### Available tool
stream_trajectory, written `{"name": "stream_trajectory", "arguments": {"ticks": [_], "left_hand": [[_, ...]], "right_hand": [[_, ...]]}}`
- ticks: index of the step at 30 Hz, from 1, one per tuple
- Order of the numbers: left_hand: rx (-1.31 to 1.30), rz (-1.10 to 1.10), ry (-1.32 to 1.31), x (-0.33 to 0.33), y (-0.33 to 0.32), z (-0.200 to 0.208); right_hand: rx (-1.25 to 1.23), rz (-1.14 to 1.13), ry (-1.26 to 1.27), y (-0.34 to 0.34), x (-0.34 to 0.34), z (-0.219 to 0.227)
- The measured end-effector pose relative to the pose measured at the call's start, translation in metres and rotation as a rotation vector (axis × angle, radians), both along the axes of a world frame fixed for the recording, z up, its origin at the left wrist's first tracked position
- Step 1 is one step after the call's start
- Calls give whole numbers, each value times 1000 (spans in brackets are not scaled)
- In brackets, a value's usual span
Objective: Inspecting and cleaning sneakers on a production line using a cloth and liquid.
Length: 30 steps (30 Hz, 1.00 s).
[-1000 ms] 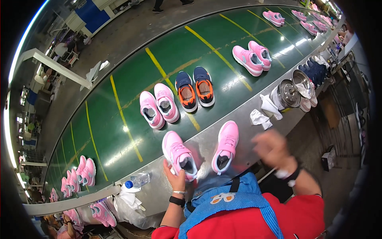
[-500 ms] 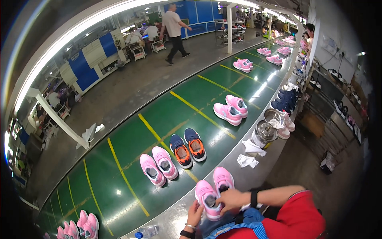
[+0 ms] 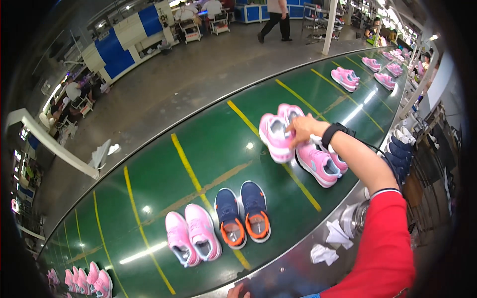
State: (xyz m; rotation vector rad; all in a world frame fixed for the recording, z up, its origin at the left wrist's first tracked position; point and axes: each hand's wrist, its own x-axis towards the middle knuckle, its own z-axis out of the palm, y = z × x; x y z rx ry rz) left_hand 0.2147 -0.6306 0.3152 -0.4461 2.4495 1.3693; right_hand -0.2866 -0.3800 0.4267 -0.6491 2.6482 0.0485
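Observation:
My right hand (image 3: 304,130) reaches out over the green conveyor belt, closed on a pair of pink sneakers (image 3: 276,138) by their heel ends. The held pair is slightly blurred and tilted. Right behind it, another pair of pink sneakers (image 3: 322,166) stands on the belt, partly covered by my hand and the held shoes. My left hand (image 3: 238,291) shows only its fingertips at the lower edge, slightly apart by the metal ledge, with nothing visible in them. Nearer me on the belt stand navy sneakers with orange linings (image 3: 242,213) and pink sneakers (image 3: 193,233) beside them.
Yellow lines divide the belt (image 3: 149,193). More pink sneakers (image 3: 345,79) stand farther along, and several others (image 3: 89,280) at the lower left. White cloths (image 3: 339,234) and a metal container (image 3: 354,219) lie on the right ledge. A person (image 3: 276,20) walks on the floor beyond.
My right hand has carried the pink sneakers from close to my body out over the belt. My left hand has come off them. The view has shifted, and the walking person is farther right.

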Motion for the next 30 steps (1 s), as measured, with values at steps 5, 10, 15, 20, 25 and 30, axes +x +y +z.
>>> {"name": "stream_trajectory", "arguments": {"ticks": [5, 10, 15, 20, 25, 30], "left_hand": [[-132, -12, 23, -78, 26, 5], [-545, -239, 334, -174, 24, 17], [-575, -421, 152, -207, 25, -20], [-571, -428, 100, -219, 21, -39], [-426, -377, 67, -203, 30, -28], [-108, -345, 436, -137, 19, 89]], "right_hand": [[45, -69, 161, 28, -120, -123], [-298, 0, 375, 62, -141, -103], [352, -2, -259, 174, -78, -76], [278, -236, -237, 145, -3, -121], [-208, 30, -201, -28, 65, -104], [-591, 6, -218, -185, 256, 8]]}}
